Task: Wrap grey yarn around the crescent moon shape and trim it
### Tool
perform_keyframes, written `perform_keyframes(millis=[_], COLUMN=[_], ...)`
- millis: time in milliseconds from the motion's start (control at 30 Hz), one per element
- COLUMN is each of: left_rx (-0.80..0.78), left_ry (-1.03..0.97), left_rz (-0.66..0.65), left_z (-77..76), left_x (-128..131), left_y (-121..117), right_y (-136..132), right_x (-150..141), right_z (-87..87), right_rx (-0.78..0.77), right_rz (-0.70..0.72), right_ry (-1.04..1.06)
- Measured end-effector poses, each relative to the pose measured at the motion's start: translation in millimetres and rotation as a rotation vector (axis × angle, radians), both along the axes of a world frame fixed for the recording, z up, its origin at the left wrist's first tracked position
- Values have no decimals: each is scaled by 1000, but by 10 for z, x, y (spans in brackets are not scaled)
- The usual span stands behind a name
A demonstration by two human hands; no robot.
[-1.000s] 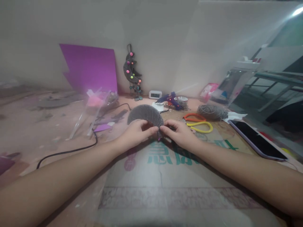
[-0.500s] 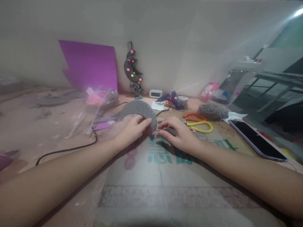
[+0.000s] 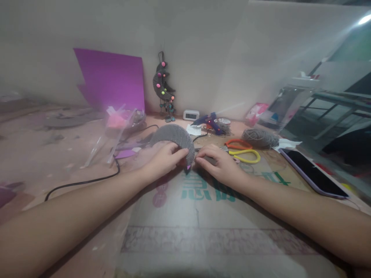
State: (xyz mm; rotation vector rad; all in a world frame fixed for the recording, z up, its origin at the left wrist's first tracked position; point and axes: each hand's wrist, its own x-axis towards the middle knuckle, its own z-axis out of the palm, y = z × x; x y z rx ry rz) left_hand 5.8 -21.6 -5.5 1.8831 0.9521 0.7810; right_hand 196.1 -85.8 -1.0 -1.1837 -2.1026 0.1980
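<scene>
My left fingers [image 3: 181, 155] pinch the crescent [image 3: 174, 132], yarn-wrapped down to its bare purple tip [image 3: 188, 167]; whether my right fingers [image 3: 206, 151] pinch anything, I cannot tell.

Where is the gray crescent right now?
In the head view, the gray crescent is just left of centre, held by the left hand, with the right hand close beside its lower end.

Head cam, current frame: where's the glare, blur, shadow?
Head view, top right: a bright light throws streaky glare; head view, left: tabletop and clear sticks smear; head view, centre: grey crescent, left hand and right hand read clearer; head view, below: dark shadows edge both forearms.
</scene>
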Motion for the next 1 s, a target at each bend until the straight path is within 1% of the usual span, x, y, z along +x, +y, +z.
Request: perform_keyframes(millis=[133,300,433,533,700,867,1000], left_rx=[11,-41,-63,-28,36,90,132], left_ry=[4,30,47,73,75,125,174], left_rz=[-19,42,40,33,-22,-21,-99], left_z=[6,55,80,82,81,101,90], left_x=[-3,-7,-5,-7,-18,-32,-30], left_y=[20,24,8,7,30,15,-19], right_y=[5,3,-4,-4,20,32,25], right_x=[-9,-15,-10,-8,-2,-5,-5], right_z=[-1,9,9,7,6,16,13], right_rx=[-8,-21,8,11,-85,-79,-88], right_rz=[-5,-16,-19,-12,18,-19,-19], right_ry=[-9,-27,-4,-5,-87,-60,-46])
